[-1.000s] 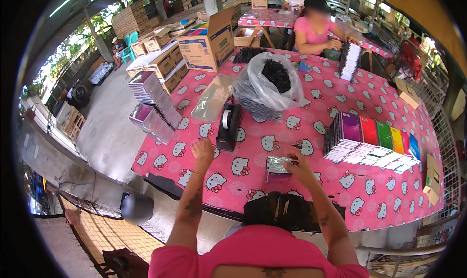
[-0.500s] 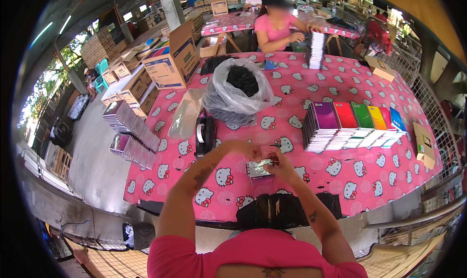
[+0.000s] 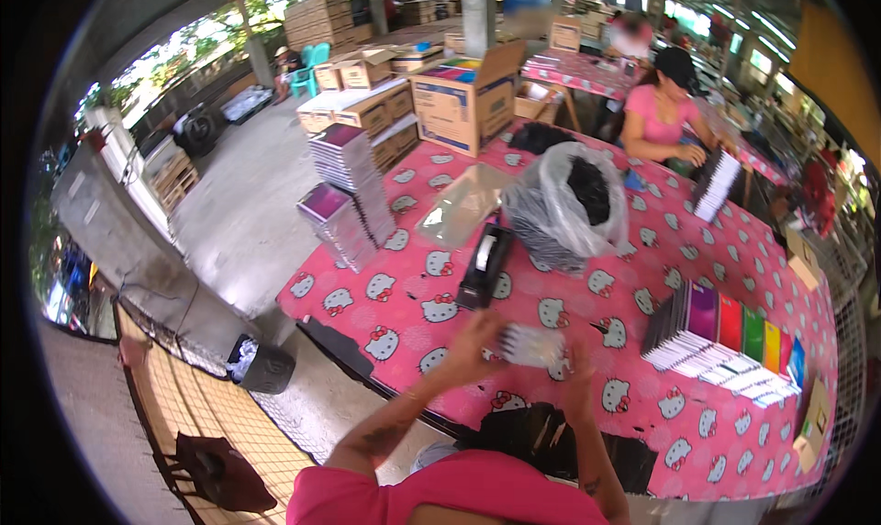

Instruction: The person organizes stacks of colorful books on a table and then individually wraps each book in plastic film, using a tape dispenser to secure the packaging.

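Observation:
Above the near part of the table is a small pack of spiral notebooks in clear plastic (image 3: 532,346), blurred by motion. My left hand (image 3: 471,351) closes on its left end. My right hand (image 3: 576,378) is at the right end; its fingers are smeared, so I cannot tell how they sit against the pack. A black tape dispenser (image 3: 485,266) stands just beyond my left hand. Behind it lie flat clear plastic sleeves (image 3: 463,204). Stacks of plastic-wrapped purple notebooks (image 3: 340,217) stand at the table's left edge.
A clear bag of black material (image 3: 564,217) sits mid-table. On the right are rows of coloured notebooks (image 3: 716,332) and a small carton (image 3: 811,424). A large open carton (image 3: 463,103) stands at the back. Across the table, a person in pink (image 3: 665,121) handles a notebook stack (image 3: 716,185).
My view has swung left, so the table's things appear farther right. The pack has come up off the tabletop between my hands, which have moved apart toward its two ends.

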Demonstrator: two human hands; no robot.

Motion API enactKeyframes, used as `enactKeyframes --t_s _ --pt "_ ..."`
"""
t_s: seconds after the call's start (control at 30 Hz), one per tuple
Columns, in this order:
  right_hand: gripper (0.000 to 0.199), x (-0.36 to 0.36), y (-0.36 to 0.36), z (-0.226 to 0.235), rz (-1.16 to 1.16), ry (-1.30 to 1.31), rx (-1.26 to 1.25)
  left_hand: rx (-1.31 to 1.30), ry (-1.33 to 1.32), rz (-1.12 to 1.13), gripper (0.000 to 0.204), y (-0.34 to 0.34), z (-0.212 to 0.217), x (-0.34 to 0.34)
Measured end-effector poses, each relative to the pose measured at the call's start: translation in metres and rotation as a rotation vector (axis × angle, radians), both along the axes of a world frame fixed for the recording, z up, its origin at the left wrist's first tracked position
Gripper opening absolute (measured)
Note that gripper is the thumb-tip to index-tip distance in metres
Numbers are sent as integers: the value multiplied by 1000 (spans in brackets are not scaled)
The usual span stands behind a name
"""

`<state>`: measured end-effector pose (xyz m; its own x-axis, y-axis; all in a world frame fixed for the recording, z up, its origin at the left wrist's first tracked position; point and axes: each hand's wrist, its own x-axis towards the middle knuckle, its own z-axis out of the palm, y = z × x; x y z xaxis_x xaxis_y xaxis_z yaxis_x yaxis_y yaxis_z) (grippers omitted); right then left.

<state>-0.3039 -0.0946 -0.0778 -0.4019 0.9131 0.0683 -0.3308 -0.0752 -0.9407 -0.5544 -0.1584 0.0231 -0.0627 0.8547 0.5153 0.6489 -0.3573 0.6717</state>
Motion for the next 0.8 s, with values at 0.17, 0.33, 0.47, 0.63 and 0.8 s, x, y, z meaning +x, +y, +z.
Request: enactKeyframes --t_s 0.17,0.33,0.47,0.63,0.8 --pt "42 -11 6 -20 -168 -633 392 354 -553 633 57 -28 92 -180" --pt "46 -23 -17 -40 -228 -950 693 23 -525 1266 79 -17 118 -343" --pt "41 -36 -27 -29 -244 -1020 711 -266 -71 1463 67 -40 89 -422" --pt "42 -30 -24 -15 -319 -1130 638 585 112 930 20 81 65 -274" --pt "41 -33 -26 -17 -306 -1156 676 -121 227 871 34 206 -65 -266"
